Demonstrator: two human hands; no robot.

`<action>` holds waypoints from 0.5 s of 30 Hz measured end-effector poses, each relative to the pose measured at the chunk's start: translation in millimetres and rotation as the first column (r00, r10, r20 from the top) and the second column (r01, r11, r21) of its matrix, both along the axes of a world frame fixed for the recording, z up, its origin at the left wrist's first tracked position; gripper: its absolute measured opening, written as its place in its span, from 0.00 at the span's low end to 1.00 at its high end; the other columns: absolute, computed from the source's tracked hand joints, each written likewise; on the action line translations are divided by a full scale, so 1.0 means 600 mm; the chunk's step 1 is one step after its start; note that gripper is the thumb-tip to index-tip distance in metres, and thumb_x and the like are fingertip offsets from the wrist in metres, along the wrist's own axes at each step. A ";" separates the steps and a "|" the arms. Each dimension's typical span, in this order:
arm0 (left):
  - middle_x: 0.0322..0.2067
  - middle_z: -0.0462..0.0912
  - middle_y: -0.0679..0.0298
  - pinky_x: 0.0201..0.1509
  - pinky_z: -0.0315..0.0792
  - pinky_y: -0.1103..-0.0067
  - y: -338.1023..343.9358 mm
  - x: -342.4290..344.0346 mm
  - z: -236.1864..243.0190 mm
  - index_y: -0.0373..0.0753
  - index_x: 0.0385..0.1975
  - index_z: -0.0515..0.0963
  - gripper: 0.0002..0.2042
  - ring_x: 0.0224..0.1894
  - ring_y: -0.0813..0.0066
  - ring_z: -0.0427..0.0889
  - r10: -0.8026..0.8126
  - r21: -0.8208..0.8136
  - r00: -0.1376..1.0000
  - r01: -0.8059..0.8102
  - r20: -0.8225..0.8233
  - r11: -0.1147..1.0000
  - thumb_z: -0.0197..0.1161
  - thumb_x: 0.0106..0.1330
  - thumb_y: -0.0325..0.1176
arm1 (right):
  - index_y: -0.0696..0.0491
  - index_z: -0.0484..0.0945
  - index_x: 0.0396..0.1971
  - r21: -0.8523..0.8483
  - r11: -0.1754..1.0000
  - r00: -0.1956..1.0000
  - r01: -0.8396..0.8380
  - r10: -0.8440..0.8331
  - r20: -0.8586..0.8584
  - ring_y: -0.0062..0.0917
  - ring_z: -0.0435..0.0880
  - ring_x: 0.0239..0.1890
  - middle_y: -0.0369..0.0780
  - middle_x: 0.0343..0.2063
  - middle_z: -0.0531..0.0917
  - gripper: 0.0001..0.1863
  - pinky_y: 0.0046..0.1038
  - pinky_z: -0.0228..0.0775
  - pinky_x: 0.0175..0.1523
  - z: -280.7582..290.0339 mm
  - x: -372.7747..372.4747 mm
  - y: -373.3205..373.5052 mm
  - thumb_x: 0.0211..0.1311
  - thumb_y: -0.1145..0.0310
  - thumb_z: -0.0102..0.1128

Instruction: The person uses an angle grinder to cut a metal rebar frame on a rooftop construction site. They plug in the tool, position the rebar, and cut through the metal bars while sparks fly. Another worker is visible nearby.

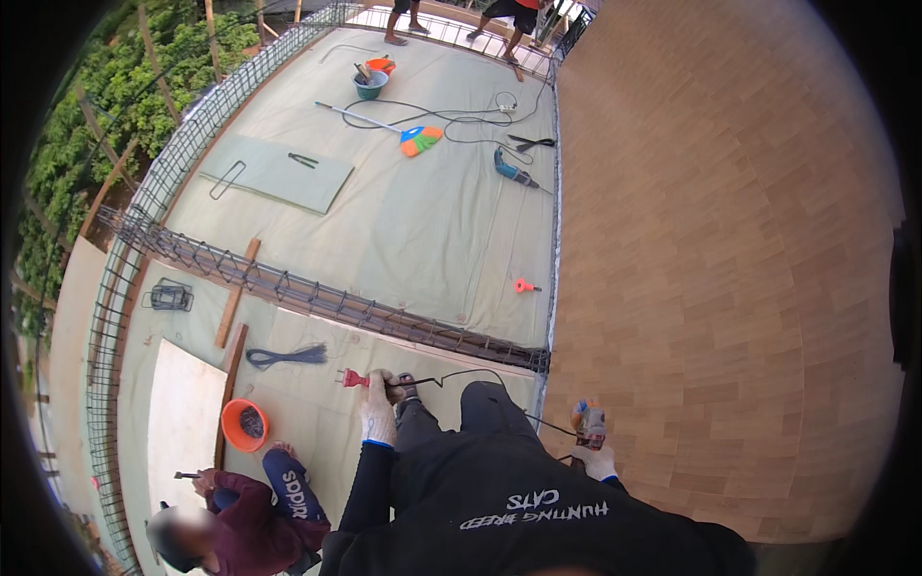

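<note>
My left hand [378, 403], in a white knitted glove, is closed around a red plug [354, 378] whose metal prongs point left. A black cord [471, 372] runs from it past my legs toward the right. On my right side, my gloved right hand [597, 463] grips a small corded power tool [588, 424] with an orange and grey body. Its exact kind is hard to make out. The tool is over the brown wood-patterned surface [711, 288], and part of my right hand is hidden behind it.
A co-worker [240, 523] crouches at lower left beside an orange bucket [245, 425] and wire bundle [288, 356]. A rebar beam cage [327, 298] crosses ahead. Beyond lie a blue drill [516, 169], a broom [420, 141], cords and a green tub [369, 86]. Other people's legs [523, 29] show far ahead.
</note>
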State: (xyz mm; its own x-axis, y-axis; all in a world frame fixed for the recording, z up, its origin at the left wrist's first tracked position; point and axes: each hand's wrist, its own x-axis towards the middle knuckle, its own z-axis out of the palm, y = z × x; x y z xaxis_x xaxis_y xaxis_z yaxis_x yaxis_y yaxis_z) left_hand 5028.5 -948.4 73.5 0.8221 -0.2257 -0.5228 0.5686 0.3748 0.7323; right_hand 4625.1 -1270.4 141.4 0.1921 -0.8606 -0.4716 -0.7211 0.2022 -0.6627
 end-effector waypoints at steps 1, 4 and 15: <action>0.37 0.82 0.64 0.42 0.80 0.73 -0.035 0.055 0.057 0.40 0.45 0.78 0.14 0.35 0.74 0.82 -0.043 0.021 0.994 0.041 0.102 0.999 0.55 0.89 0.44 | 0.60 0.85 0.46 0.014 0.999 0.997 0.036 -0.037 0.062 0.27 0.88 0.33 0.39 0.35 0.89 0.21 0.35 0.82 0.40 -0.011 0.025 -0.015 0.54 0.74 0.84; 0.36 0.82 0.65 0.43 0.80 0.74 -0.124 0.185 0.130 0.39 0.43 0.79 0.18 0.34 0.75 0.83 0.002 -0.064 0.992 0.006 0.122 0.998 0.52 0.91 0.47 | 0.58 0.83 0.55 0.030 0.996 0.982 0.083 -0.087 0.168 0.28 0.89 0.34 0.39 0.39 0.89 0.27 0.33 0.83 0.40 0.018 0.147 -0.055 0.54 0.80 0.83; 0.36 0.88 0.64 0.39 0.82 0.75 -0.483 0.515 0.018 0.39 0.45 0.82 0.18 0.30 0.75 0.85 0.118 0.049 0.993 -0.119 0.018 0.992 0.54 0.89 0.47 | 0.57 0.84 0.58 -0.054 0.946 0.873 -0.319 0.271 -0.405 0.39 0.94 0.47 0.45 0.45 0.92 0.36 0.39 0.83 0.52 -0.253 0.458 -0.477 0.52 0.55 0.86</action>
